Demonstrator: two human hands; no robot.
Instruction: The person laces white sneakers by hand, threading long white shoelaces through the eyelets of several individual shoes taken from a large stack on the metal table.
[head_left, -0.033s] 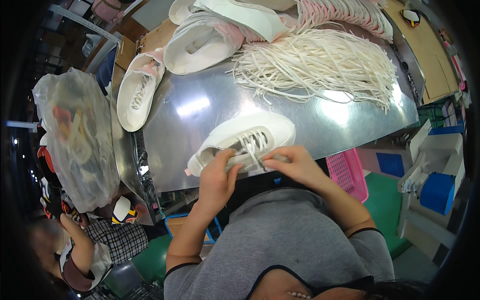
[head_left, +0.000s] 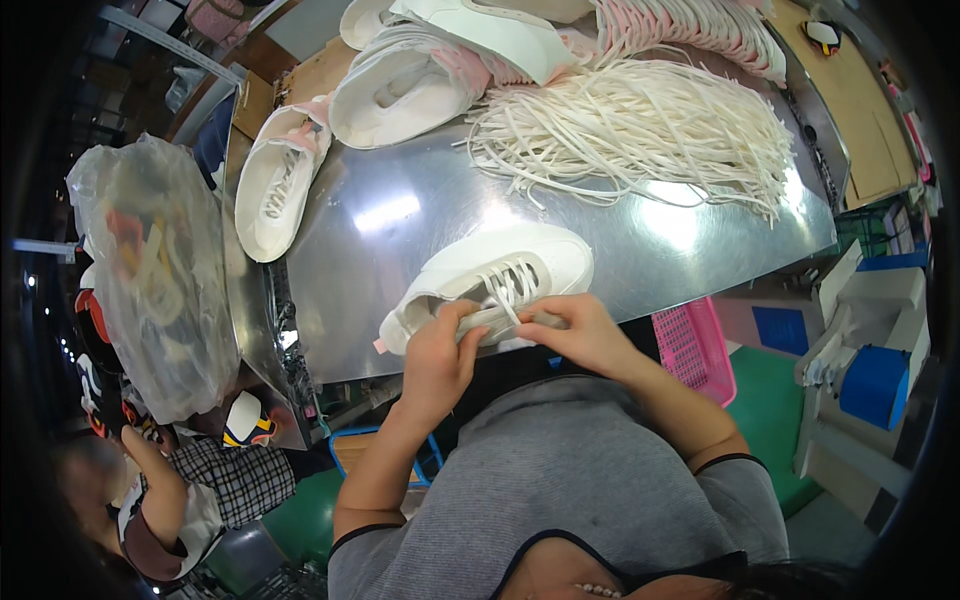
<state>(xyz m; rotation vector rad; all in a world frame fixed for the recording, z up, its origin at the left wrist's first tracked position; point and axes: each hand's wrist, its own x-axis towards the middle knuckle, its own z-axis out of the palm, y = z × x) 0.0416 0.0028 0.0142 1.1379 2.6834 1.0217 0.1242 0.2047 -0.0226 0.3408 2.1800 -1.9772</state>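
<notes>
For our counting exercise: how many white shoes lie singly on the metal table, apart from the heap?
2: one white shoe at the near edge under both hands, another at the table's left edge. The heap at the far side may hide more.

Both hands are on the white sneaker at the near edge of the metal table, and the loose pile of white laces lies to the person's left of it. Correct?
Not quite. In the head view the pile of white laces lies beyond the white sneaker, toward the right, not left. Both the left hand and right hand are on it.

White shoe [head_left: 500,275], cream laces [head_left: 640,135], silver table [head_left: 400,220], pink basket [head_left: 690,345].
</notes>
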